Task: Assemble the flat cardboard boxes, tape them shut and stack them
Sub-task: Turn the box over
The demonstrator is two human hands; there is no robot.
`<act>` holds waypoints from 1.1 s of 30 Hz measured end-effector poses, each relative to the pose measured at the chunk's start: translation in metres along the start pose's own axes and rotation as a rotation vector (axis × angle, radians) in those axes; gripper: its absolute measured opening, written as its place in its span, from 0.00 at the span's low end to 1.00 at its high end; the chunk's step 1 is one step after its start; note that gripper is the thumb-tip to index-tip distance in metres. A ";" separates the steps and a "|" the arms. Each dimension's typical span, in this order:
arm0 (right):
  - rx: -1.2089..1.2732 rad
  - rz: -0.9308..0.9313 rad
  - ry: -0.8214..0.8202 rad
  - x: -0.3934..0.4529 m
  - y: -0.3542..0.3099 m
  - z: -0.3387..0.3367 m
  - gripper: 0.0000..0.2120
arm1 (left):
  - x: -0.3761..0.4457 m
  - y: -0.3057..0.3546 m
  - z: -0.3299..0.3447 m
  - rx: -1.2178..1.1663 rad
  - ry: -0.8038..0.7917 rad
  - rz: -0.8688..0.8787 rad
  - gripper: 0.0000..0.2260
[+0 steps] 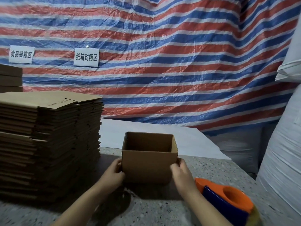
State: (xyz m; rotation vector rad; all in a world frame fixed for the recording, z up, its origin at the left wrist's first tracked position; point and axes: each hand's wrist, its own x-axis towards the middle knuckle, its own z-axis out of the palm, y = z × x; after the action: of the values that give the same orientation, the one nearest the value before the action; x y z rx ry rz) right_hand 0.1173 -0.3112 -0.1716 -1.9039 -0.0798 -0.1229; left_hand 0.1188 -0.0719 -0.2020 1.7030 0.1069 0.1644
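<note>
Brown corrugated cardboard box (149,162) stands upright and open-topped on a speckled stone desk (219,173), held at its lower corners by a person's two hands. Left hand (114,172) grips the box's near left corner, fingers curled round the edge; right hand (181,172) clasps the near right corner, thumb on the front panel. Left of the box rises a tall stack of flat cardboard boxes (48,141) (the top sheet bears small print, too blurred to read). Just right of the box, near the right wrist, lies an orange-and-blue tape dispenser (228,201). Behind the box hangs a red, white and blue striped tarpaulin (162,62) carrying two white paper signs (86,57).
</note>
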 end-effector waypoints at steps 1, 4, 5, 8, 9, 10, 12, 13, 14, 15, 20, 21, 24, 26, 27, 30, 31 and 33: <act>0.107 0.032 -0.001 0.003 0.000 -0.001 0.25 | 0.005 0.003 -0.001 -0.125 0.023 -0.058 0.17; 0.334 0.181 -0.039 0.014 -0.002 -0.005 0.46 | 0.014 0.010 -0.009 -0.350 0.018 -0.171 0.15; 0.341 0.205 -0.066 0.018 -0.004 -0.006 0.50 | 0.018 0.012 -0.012 -0.356 0.002 -0.172 0.19; 0.209 0.175 -0.113 0.030 -0.012 -0.005 0.45 | 0.034 0.024 -0.011 -0.301 -0.017 -0.141 0.23; 0.179 0.163 -0.120 0.035 -0.014 -0.005 0.40 | 0.040 0.032 -0.010 -0.284 -0.018 -0.153 0.20; 0.150 0.148 -0.132 0.042 -0.015 -0.005 0.35 | 0.048 0.037 -0.011 -0.275 -0.032 -0.164 0.17; 0.051 0.109 -0.178 0.057 -0.015 -0.006 0.33 | 0.062 0.039 -0.016 -0.278 -0.075 -0.157 0.15; -0.053 0.076 -0.201 0.063 -0.014 -0.006 0.35 | 0.069 0.035 -0.018 -0.257 -0.090 -0.153 0.16; -0.192 0.038 -0.227 0.067 -0.013 -0.004 0.35 | 0.074 0.031 -0.020 -0.182 -0.075 -0.150 0.17; -0.330 0.008 -0.260 0.072 -0.012 -0.001 0.33 | 0.079 0.027 -0.021 -0.109 -0.045 -0.160 0.18; -0.627 -0.011 -0.283 0.099 -0.005 0.022 0.23 | 0.117 0.000 -0.027 -0.198 -0.154 -0.228 0.30; -0.649 -0.023 -0.280 0.107 -0.003 0.027 0.23 | 0.123 -0.004 -0.027 -0.219 -0.175 -0.209 0.30; -0.716 -0.035 -0.270 0.135 0.000 0.043 0.25 | 0.140 -0.006 -0.022 -0.213 -0.073 -0.170 0.26; -0.710 -0.014 -0.199 0.158 0.003 0.050 0.24 | 0.155 0.002 -0.014 -0.155 -0.005 -0.123 0.21; -0.704 -0.015 -0.178 0.170 0.004 0.053 0.22 | 0.164 0.006 -0.011 -0.077 0.031 -0.102 0.20; -0.676 -0.023 -0.168 0.204 0.012 0.061 0.19 | 0.193 0.013 -0.010 0.083 0.084 -0.065 0.23; -0.651 -0.023 -0.159 0.213 0.013 0.063 0.19 | 0.202 0.014 -0.011 0.089 0.071 -0.066 0.24; -0.572 -0.037 -0.133 0.229 0.012 0.069 0.20 | 0.217 0.016 -0.016 0.072 0.035 -0.050 0.25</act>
State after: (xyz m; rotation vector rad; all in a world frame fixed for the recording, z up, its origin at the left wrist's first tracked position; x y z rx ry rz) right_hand 0.3492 -0.2516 -0.1768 -2.4821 -0.1852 -0.0454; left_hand 0.3298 -0.0229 -0.1736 1.7683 0.1832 0.1546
